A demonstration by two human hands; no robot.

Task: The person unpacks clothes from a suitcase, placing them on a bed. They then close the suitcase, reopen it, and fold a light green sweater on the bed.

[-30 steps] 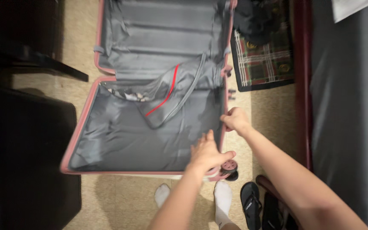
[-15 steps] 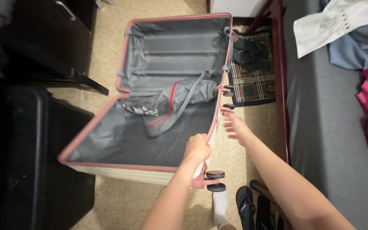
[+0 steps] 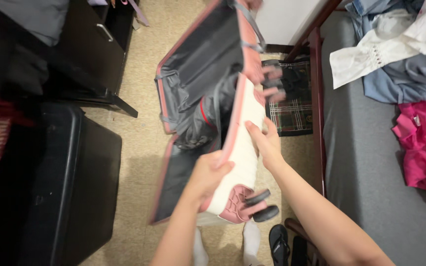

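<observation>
An open pink-and-cream suitcase with grey lining is tipped up off the floor, its near half standing on edge with the black wheels toward me. My left hand grips the near rim of that half at the wheel corner. My right hand presses flat against the cream outer shell. The far half hangs open at an angle, and a grey garment with a red stripe sags inside between the halves.
A black case stands at left beside dark furniture. A plaid mat lies right of the suitcase. A grey bed with white, blue and pink clothes fills the right. Sandals lie by my socked feet.
The near half of the suitcase has been lifted from flat on the floor to standing on edge. My right hand moved from the air onto the cream shell; my left kept its grip.
</observation>
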